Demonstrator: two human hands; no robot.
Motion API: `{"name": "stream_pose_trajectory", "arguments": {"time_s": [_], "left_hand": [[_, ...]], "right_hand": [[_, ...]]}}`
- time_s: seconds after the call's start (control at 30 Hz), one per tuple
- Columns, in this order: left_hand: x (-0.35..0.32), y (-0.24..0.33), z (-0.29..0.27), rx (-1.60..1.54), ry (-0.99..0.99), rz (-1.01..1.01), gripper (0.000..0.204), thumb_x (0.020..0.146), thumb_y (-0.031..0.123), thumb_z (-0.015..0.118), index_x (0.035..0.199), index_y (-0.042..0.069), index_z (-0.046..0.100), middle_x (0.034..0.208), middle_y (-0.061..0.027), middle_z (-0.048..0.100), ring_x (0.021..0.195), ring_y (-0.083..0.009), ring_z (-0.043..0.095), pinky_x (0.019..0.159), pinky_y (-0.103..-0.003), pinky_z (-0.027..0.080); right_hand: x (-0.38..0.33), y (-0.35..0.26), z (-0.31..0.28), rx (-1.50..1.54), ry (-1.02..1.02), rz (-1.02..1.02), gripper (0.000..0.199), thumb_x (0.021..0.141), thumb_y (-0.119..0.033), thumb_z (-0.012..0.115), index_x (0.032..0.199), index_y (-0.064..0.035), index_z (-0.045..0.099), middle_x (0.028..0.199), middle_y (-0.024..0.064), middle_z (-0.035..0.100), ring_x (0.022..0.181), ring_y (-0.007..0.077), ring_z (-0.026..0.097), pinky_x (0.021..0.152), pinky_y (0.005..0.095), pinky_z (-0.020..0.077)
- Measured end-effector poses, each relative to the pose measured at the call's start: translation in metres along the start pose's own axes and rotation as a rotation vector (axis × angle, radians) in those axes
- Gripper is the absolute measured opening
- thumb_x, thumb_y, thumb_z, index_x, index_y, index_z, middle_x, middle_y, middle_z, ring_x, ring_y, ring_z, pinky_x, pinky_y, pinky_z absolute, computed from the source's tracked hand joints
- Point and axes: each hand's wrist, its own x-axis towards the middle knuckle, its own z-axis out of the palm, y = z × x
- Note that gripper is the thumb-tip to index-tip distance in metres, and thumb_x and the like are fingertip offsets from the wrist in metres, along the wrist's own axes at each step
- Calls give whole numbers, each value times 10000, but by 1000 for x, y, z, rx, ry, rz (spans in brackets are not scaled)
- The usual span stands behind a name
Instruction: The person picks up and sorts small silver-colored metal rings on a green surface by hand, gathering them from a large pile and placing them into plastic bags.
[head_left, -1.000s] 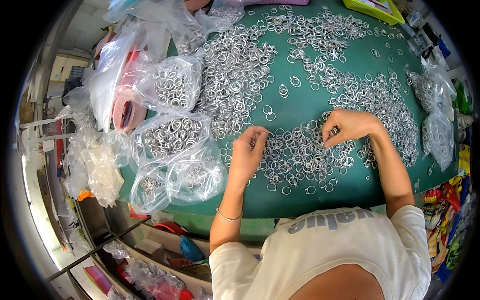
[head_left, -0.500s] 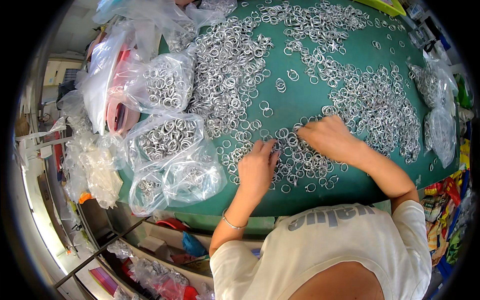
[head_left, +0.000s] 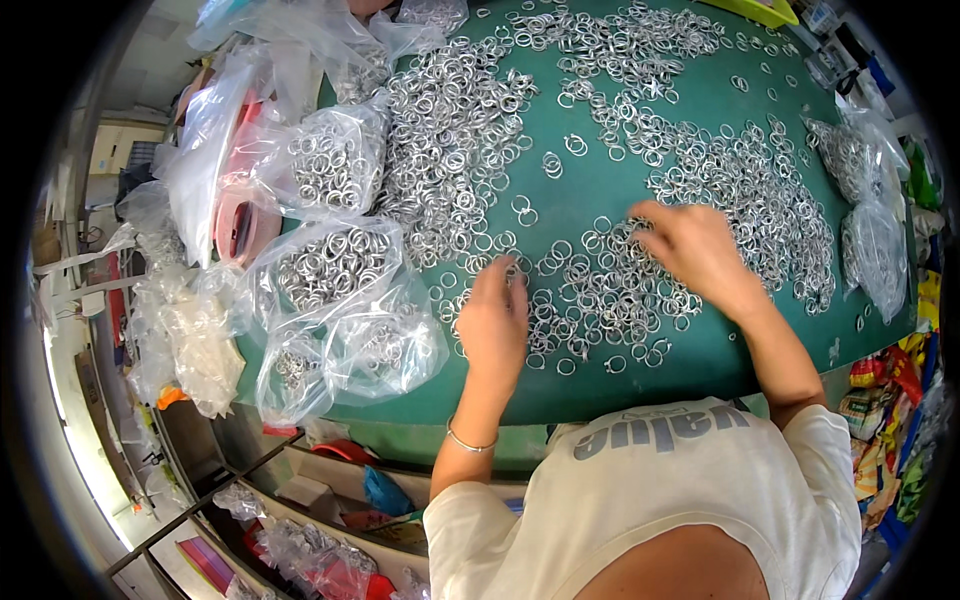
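Many small silvery metal rings (head_left: 610, 290) lie loose on a green tabletop (head_left: 570, 215). At the left edge of the nearest cluster is my left hand (head_left: 490, 325), its fingers pointing away from me and smeared by motion. Whether a ring sits between its fingertips cannot be made out. Over the right side of that cluster hovers my right hand (head_left: 697, 258), forefinger and thumb apart, with nothing plainly held. Larger heaps of rings spread behind both hands, a left heap (head_left: 440, 150) and a right heap (head_left: 750, 190).
Clear plastic bags of rings stand on the left, one nearer bag (head_left: 345, 320) and one farther bag (head_left: 335, 165). More filled bags (head_left: 875, 250) lie at the right edge. A yellow tray (head_left: 755, 10) is at the far right. Below the table's front edge are open drawers (head_left: 330, 505).
My hands have moved apart: the left slid slightly left, the right shifted right and away from the rings' middle. Rings between them are now more exposed.
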Motion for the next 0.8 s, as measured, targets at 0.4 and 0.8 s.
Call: {"name": "stream_pose_trajectory", "arguments": {"time_s": [0.4,0.8], "left_hand": [[1,-4,15,163,-128,127,165,803,156,605,927,46,598,827,-110,564,583,-321,589,502,-410,465],[-17,11,6,77,-58,93,174,816,199,611,905,50,598,792,-121,586,577,-317,596,495,-392,457]], "right_hand": [[6,5,24,-101,-15,-125,121,746,-148,601,692,-40,595,654,122,607,610,315,596,530,424,455],[-6,0,42,-92,78,-228,133,766,-229,626,839,-122,656,668,91,624,624,277,615,533,405,465]]}}
